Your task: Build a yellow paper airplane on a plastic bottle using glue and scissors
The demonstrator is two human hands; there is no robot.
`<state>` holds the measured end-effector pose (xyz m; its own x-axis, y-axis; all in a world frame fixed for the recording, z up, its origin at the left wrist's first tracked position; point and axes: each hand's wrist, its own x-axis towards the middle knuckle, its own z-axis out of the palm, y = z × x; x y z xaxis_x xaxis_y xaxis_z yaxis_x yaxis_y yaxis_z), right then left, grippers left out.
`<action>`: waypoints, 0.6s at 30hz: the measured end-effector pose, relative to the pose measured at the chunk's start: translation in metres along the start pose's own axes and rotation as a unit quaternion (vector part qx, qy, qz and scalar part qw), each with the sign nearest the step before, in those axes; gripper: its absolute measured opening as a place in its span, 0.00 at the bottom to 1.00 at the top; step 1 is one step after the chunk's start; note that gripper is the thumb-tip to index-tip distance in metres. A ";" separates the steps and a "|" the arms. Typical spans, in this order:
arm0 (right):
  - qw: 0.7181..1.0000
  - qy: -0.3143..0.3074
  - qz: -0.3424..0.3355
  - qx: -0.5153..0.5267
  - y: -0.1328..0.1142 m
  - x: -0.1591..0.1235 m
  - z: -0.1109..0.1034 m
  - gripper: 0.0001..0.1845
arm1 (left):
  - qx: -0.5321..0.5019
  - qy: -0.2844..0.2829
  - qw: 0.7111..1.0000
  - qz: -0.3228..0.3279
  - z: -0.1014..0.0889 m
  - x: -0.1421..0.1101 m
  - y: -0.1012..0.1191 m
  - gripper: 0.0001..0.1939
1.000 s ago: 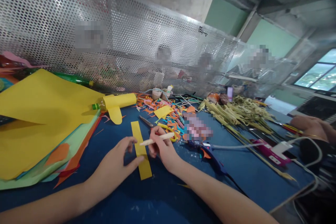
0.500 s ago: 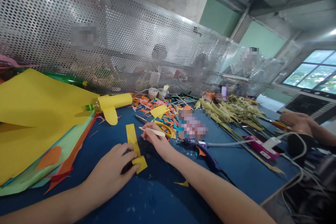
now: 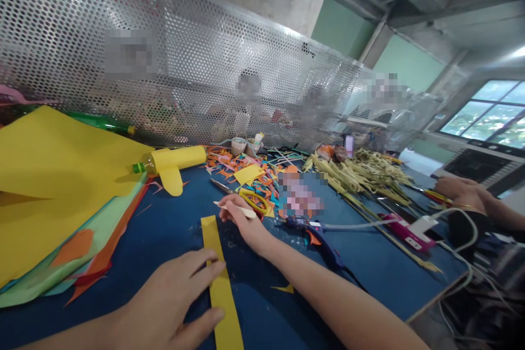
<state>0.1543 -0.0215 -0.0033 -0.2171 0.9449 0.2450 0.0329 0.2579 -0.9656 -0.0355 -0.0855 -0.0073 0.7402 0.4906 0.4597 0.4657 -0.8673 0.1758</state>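
A long yellow paper strip (image 3: pixel 225 295) lies on the blue table, running down to the frame's bottom edge. My left hand (image 3: pixel 176 295) rests over its left side with fingers spread, the fingertips touching the paper. Just above and to the right, my right hand (image 3: pixel 241 221) grips a white pen-like stick (image 3: pixel 245 211) whose thin tip points left, apart from the strip. Behind that hand lie scissors with yellow handles (image 3: pixel 258 201).
A glue gun (image 3: pixel 322 240) and its cable lie right of my right arm. Paper scraps (image 3: pixel 229 164), a yellow-wrapped bottle (image 3: pixel 176 158), coloured sheets (image 3: pixel 61 175), dried husks (image 3: pixel 348 175) and a pink power strip (image 3: pixel 406 232) surround the workspace. Another person's hands (image 3: pixel 459 191) are at right.
The strip, earlier curled over at its near end under my left hand, now lies stretched out flat, nearer to me. My left hand has moved nearer and its fingers have spread.
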 end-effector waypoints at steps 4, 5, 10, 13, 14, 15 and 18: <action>0.999 0.006 0.008 0.030 0.002 0.001 0.001 0.14 | 0.094 -0.015 0.995 -0.030 0.011 -0.004 0.001 0.24; 0.999 0.007 0.011 0.034 0.001 0.001 0.001 0.13 | 0.098 -0.023 0.994 -0.033 0.014 -0.005 0.002 0.24; 1.000 0.003 0.016 -0.008 -0.004 -0.001 0.003 0.07 | 0.079 -0.022 0.996 -0.042 0.016 -0.004 0.004 0.24; 1.000 -0.002 0.009 -0.014 -0.005 -0.002 0.003 0.07 | 0.069 -0.043 0.996 -0.046 0.013 -0.003 0.005 0.24; 1.000 0.000 0.009 -0.010 -0.004 -0.001 0.003 0.07 | 0.065 -0.057 0.995 -0.050 0.011 -0.003 0.006 0.23; 1.000 0.005 0.010 -0.007 -0.004 -0.001 0.003 0.08 | 0.059 -0.072 0.994 -0.055 0.009 -0.002 0.006 0.23; 1.000 0.016 0.016 -0.011 -0.001 0.000 0.002 0.07 | 0.040 -0.108 0.991 -0.067 0.004 0.000 0.009 0.24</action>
<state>0.1520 -0.0225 -0.0025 -0.1849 0.9583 0.2178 0.0607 0.2323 -0.9707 -0.0298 -0.0928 -0.0094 0.7513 0.6154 0.2383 0.5980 -0.7876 0.1486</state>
